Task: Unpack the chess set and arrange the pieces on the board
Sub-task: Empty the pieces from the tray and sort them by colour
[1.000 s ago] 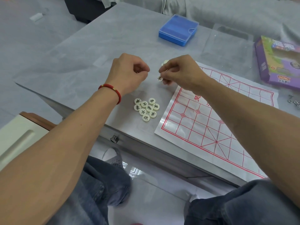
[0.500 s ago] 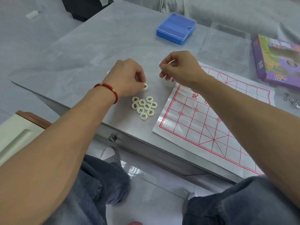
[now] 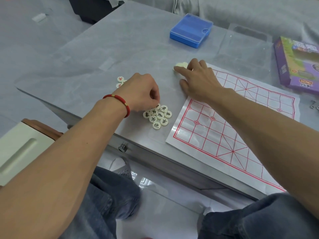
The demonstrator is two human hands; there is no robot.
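Both hands have dropped to the worktop (image 3: pixel 107 49). Left hand (image 3: pixel 141 94), fingers curled, seems to pinch a piece at the black-lettered pile (image 3: pixel 158 116) left of the board (image 3: pixel 241 128); right hand (image 3: pixel 198 80), fingers flat, touches the pale pieces (image 3: pixel 181 65) off the board's far-left corner. Red-lettered pieces (image 3: pixel 120 81) lie farther left.

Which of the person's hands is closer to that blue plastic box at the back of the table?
The right hand. It reaches toward the far side by the board's corner, just short of the blue box. The left hand sits nearer the person, over the black-lettered pieces.
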